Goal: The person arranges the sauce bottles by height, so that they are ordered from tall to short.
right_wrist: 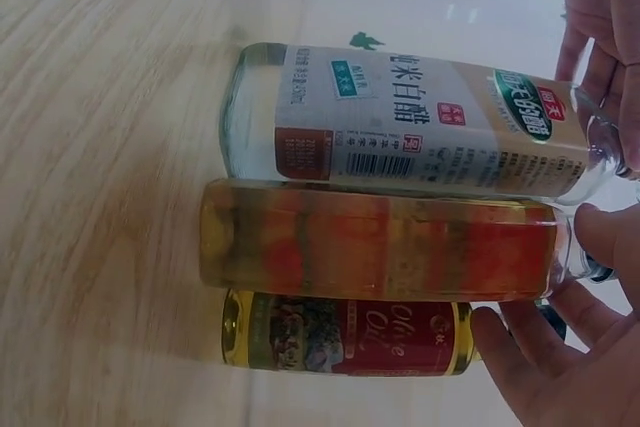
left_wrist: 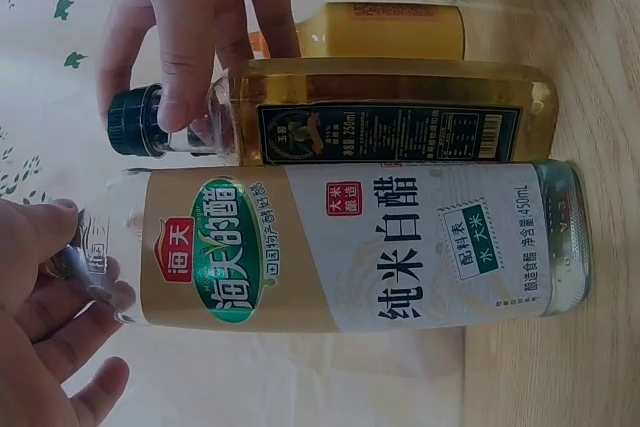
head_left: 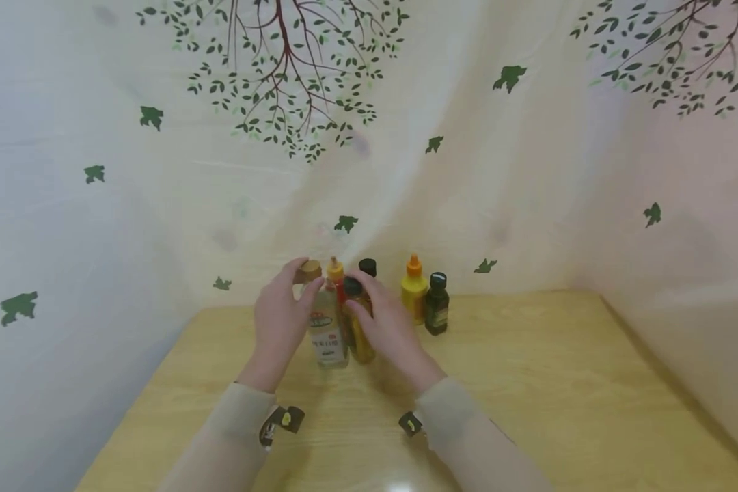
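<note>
My left hand (head_left: 281, 321) grips the neck of a clear glass bottle (left_wrist: 380, 247) with a beige and white label, below its tan cap. My right hand (head_left: 393, 324) holds the neck of an amber oil bottle (left_wrist: 400, 112) with a black cap, thumb and fingers round it. Both bottles stand upright side by side on the table, close together. Behind them are a red bottle with a yellow cap (head_left: 335, 270) and a black-capped bottle (head_left: 367, 266); the right wrist view shows an olive oil bottle (right_wrist: 350, 334) beside the amber one.
A yellow bottle with an orange nozzle (head_left: 414, 294) and a small dark green bottle (head_left: 436, 305) stand to the right of my right hand. The wooden table (head_left: 529, 383) ends at a pale curtain (head_left: 467, 205) printed with branches and leaves.
</note>
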A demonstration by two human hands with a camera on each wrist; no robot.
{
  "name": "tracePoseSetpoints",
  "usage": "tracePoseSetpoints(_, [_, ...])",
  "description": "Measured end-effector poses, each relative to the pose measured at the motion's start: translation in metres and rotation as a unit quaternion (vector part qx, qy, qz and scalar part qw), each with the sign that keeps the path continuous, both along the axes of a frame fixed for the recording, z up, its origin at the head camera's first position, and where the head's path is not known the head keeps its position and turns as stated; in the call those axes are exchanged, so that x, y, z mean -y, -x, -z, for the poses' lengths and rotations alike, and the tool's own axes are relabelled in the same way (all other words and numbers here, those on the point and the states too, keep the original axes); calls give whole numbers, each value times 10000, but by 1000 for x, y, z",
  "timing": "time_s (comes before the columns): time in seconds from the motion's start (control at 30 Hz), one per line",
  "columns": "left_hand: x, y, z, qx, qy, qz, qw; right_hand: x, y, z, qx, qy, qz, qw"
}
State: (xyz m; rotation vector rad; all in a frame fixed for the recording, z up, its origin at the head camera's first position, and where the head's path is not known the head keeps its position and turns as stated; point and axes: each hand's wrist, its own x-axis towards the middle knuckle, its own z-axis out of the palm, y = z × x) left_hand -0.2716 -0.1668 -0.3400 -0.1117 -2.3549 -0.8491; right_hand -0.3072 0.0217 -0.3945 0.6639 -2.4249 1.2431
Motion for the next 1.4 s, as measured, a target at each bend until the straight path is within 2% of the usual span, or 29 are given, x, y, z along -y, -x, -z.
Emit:
tracePoseSetpoints(0.4, [9, -2, -7, -188, 2, 207, 9996, -1, 2, 0, -90, -26, -138, 9999])
tracePoseSetpoints(0.63, [19, -6, -9, -36, -93, 125, 9999, -1, 1, -2, -2, -52, -155, 9999])
tracePoseSetpoints(0.87, [32, -7, -14, -193, 2, 115, 9997, -2, 2, -2, -13, -51, -165, 9998])
tracePoseSetpoints(1.17, [55, -11, -15, -47, 86, -89, 9999, -5, 3, 3, 85, -52, -207, 9997])
tracePoseSetpoints(1.4, [75, -13, -15, -150, 97, -335, 9993, -4, 2, 5, 5, -83, -207, 9998])
